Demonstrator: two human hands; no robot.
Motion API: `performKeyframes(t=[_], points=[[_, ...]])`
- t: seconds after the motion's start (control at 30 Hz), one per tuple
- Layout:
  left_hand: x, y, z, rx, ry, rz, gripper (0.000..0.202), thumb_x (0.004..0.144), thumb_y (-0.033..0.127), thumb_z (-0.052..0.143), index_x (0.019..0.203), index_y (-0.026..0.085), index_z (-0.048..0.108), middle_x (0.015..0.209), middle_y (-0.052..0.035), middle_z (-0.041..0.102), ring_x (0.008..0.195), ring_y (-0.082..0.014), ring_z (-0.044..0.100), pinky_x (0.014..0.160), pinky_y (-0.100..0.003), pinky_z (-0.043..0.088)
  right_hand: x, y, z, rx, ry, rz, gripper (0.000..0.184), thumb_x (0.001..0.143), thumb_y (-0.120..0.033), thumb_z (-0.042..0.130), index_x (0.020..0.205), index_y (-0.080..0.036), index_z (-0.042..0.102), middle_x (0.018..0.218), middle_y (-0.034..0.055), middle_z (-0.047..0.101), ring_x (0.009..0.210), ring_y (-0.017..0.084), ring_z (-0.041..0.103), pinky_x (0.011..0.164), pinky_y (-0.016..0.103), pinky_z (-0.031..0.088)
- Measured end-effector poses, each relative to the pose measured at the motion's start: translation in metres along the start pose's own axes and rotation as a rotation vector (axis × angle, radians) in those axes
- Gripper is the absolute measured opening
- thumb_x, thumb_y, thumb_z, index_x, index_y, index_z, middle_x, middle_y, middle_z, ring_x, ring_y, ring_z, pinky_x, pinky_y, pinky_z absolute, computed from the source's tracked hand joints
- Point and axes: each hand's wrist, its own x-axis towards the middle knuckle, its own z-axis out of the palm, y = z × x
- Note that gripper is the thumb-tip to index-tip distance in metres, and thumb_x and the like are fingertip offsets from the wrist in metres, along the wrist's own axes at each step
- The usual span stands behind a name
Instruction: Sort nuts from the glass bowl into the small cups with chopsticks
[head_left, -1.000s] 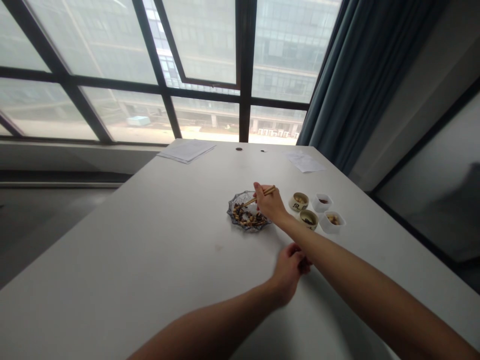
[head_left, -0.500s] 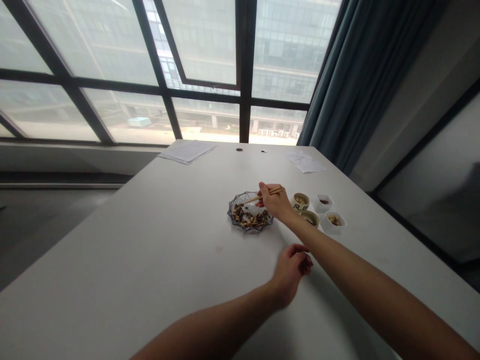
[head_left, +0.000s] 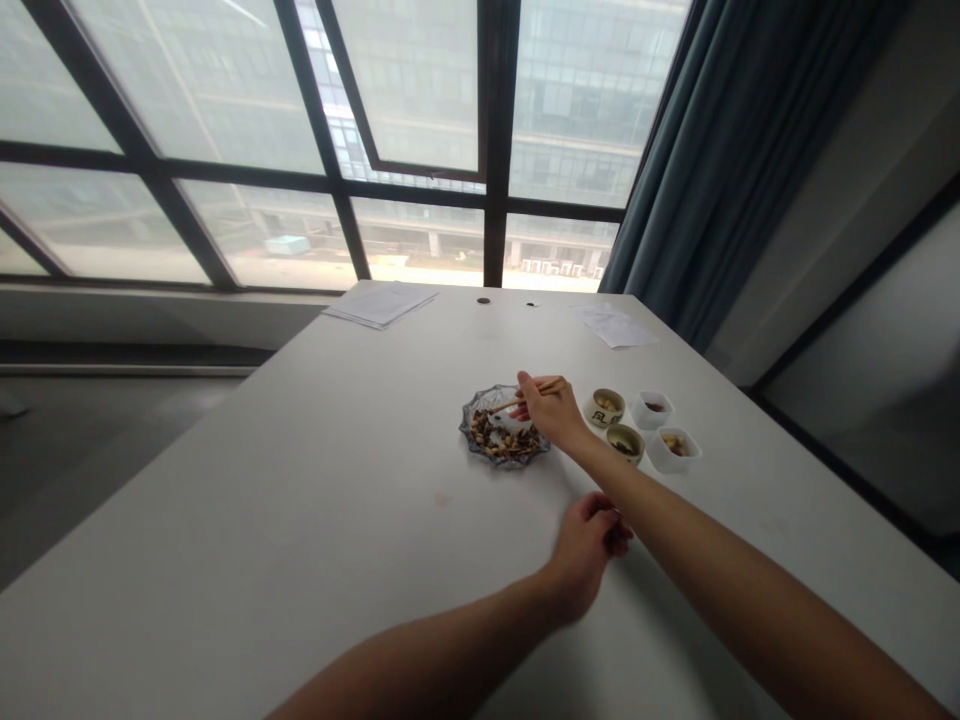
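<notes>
My right hand is closed around a pair of wooden chopsticks. Their tips reach into a clear glass dish with a scalloped rim. Dried mixed pieces, brown, tan and black, lie in the dish; they look like seeds or nuts, too small to name. On the table below the dish rests my left hand, its fingers loosely curled beside and partly behind my right forearm. No object shows in it.
Right of the dish stand two small patterned bowls, a far one and a near one, and two white plastic containers, all holding small pieces. Paper sheets lie far left, more paper far right, on the white table.
The view has shifted slightly, so everything sits a little further right. The chopsticks remain in my right hand with their tips at the dish; my left hand stays curled on the table.
</notes>
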Motion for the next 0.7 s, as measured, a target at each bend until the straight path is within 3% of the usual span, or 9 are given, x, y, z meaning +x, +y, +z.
performKeyframes(t=[0.27,0.43,0.53,0.7], points=[[-0.001,0.002,0.002,-0.008,0.008,0.003,0.024,0.063,0.015,0.065,0.086,0.012,0.062,0.067,0.0001,0.058,0.057,-0.0093,0.050,0.055,-0.026,0.029,-0.002,0.003,0.002,0.030,0.043,-0.037,0.052,0.092,-0.064,0.054,0.073,-0.017,0.065,0.054,0.0046,0.066,0.053,0.023,0.072,0.045,0.026,0.054],[-0.003,0.004,0.001,-0.018,0.028,-0.027,0.025,0.064,0.018,0.066,0.088,0.013,0.061,0.066,0.0004,0.059,0.058,-0.0099,0.051,0.057,-0.026,0.030,-0.011,-0.018,-0.009,0.052,0.088,-0.017,0.055,0.089,-0.068,0.057,0.070,-0.017,0.065,0.057,0.0060,0.068,0.053,0.023,0.073,0.045,0.026,0.055],[-0.005,0.006,0.001,-0.004,0.037,-0.057,0.027,0.064,0.020,0.066,0.090,0.013,0.061,0.062,0.0004,0.059,0.057,-0.0102,0.050,0.058,-0.026,0.031,-0.028,-0.042,-0.037,0.063,0.153,-0.031,0.055,0.087,-0.068,0.061,0.070,-0.016,0.066,0.060,0.0073,0.070,0.055,0.023,0.073,0.046,0.026,0.057],[-0.009,0.011,0.003,0.026,0.022,-0.040,0.025,0.065,0.020,0.066,0.089,0.013,0.062,0.062,0.0001,0.060,0.057,-0.0102,0.050,0.059,-0.026,0.032,-0.081,-0.063,-0.112,0.058,0.364,0.011,0.053,0.081,-0.065,0.072,0.075,-0.013,0.071,0.063,0.0102,0.073,0.053,0.024,0.073,0.050,0.029,0.061]])
